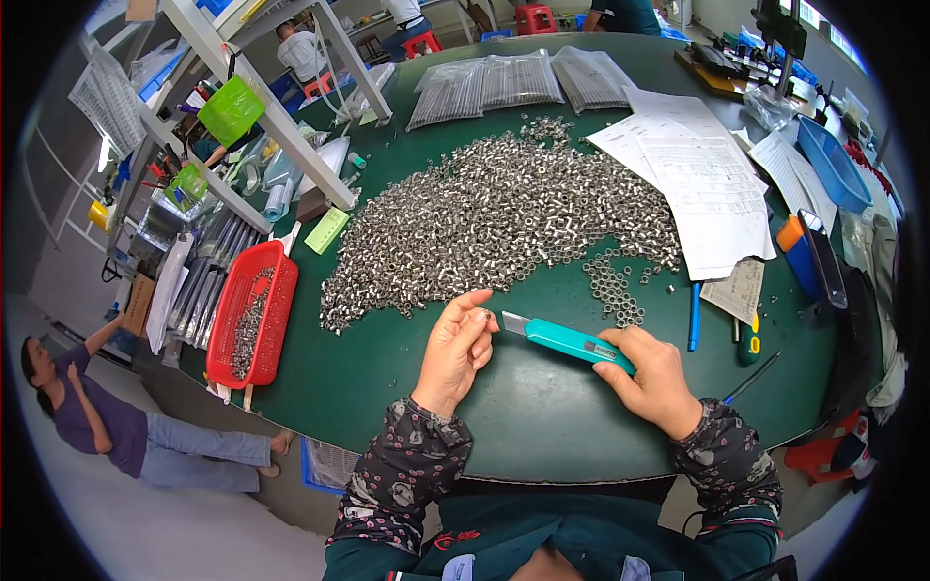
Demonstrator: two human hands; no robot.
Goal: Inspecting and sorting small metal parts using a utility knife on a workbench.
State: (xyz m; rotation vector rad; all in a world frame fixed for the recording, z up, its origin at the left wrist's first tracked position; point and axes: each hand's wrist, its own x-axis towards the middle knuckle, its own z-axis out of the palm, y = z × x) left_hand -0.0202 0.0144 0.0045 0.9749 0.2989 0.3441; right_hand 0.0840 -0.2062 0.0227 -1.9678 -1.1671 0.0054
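My right hand (654, 378) is wrapped round a teal utility knife (572, 341), its blade out and pointing left. Close to the blade tip, my left hand (455, 351) pinches a small metal part (490, 315) between thumb and fingers; most of it is covered, and it looks like one of the pieces on the table. Beyond both hands spreads a large heap of small shiny metal rings (484, 208). Just past the knife, a patch of rings (614, 292) lies flat in rough rows on the green tabletop (523, 426).
A red plastic basket (273, 339) with metal parts stands at the left edge. Paper sheets (693, 184), a blue pen (695, 320) and a phone (823, 257) lie at the right. Clear bags of rods (523, 77) rest at the back. A person (107, 407) stands at the far left.
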